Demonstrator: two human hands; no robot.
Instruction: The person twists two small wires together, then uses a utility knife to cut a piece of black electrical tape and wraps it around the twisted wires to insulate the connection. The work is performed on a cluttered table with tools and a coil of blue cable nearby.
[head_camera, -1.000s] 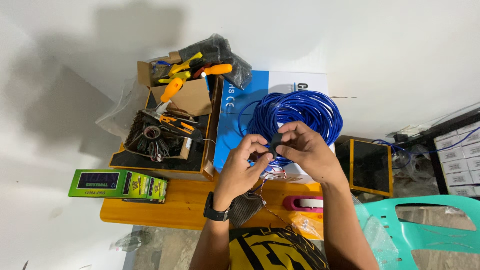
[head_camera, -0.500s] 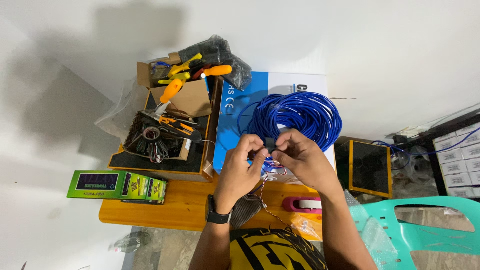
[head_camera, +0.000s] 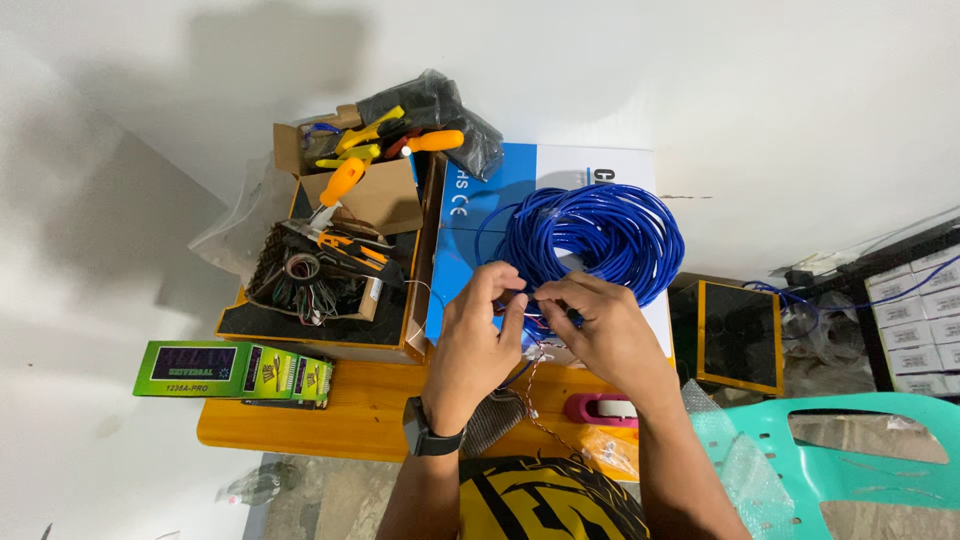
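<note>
— white walls and a grey, shadowed corner frame a small wooden worktop (head_camera: 300, 425), seen from above. what sits on it?

— a lot for its size. a blue and white carton (head_camera: 470, 250) lies flat at the middle, with a coil of blue cable (head_camera: 600, 235) resting on top of it. to the left stands an open cardboard box (head_camera: 330, 270) holding orange and yellow handled tools, a roll of tape and loose wiring; a black plastic bag (head_camera: 440, 110) sits at its far end against the wall.

— and at the front edge?

— a green packet (head_camera: 215, 368) overhangs the left end of the worktop. a pink tool (head_camera: 600, 408) lies near the right end, just below the hands.

— where are the hands?

— both over the near rim of the coil. the left hand (head_camera: 475, 345), a dark watch on its wrist, and the right hand (head_camera: 600, 335) meet fingertip to fingertip. the fingers of both are pressed together, pinching thin coloured wires (head_camera: 535, 318) at the cable's end; a few strands trail down toward the person's yellow and black shirt.

— beyond the worktop?

— a turquoise plastic chair (head_camera: 850, 450) at lower right, a dark framed panel (head_camera: 740, 335) beside the worktop, and stacked white boxes (head_camera: 915, 320) at the far right.
</note>
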